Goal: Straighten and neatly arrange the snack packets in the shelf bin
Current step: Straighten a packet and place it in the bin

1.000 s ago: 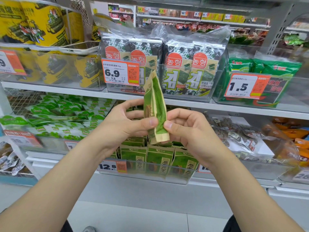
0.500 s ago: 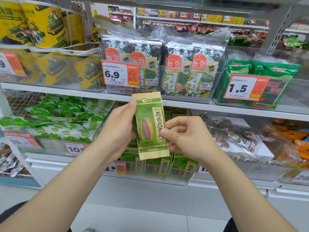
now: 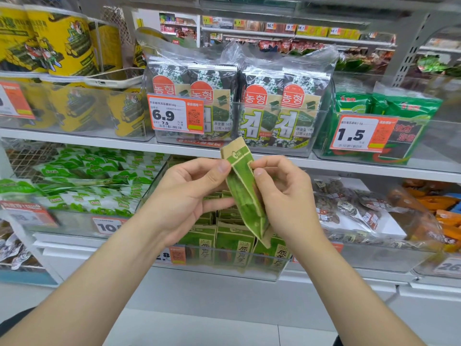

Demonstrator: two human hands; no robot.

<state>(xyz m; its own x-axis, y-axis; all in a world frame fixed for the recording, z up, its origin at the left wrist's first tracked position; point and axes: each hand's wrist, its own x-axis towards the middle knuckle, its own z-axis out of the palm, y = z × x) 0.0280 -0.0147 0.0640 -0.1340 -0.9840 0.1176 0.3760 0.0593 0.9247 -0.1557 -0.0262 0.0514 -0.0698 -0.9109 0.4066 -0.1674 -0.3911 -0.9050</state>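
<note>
Seaweed packs (image 3: 262, 111) fill the upper shelf's middle bin, behind a 6.9 tag (image 3: 174, 113); yellow cans (image 3: 62, 43) left, a 1.5 tag (image 3: 359, 133) right.

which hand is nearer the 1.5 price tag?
Right. The right hand sits below-left of the 1.5 price tag; the left hand is farther left, beyond the green packet.

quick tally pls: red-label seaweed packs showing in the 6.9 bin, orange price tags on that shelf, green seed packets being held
red-label seaweed packs: 4
orange price tags: 3
held seed packet: 1
total: 8
</note>
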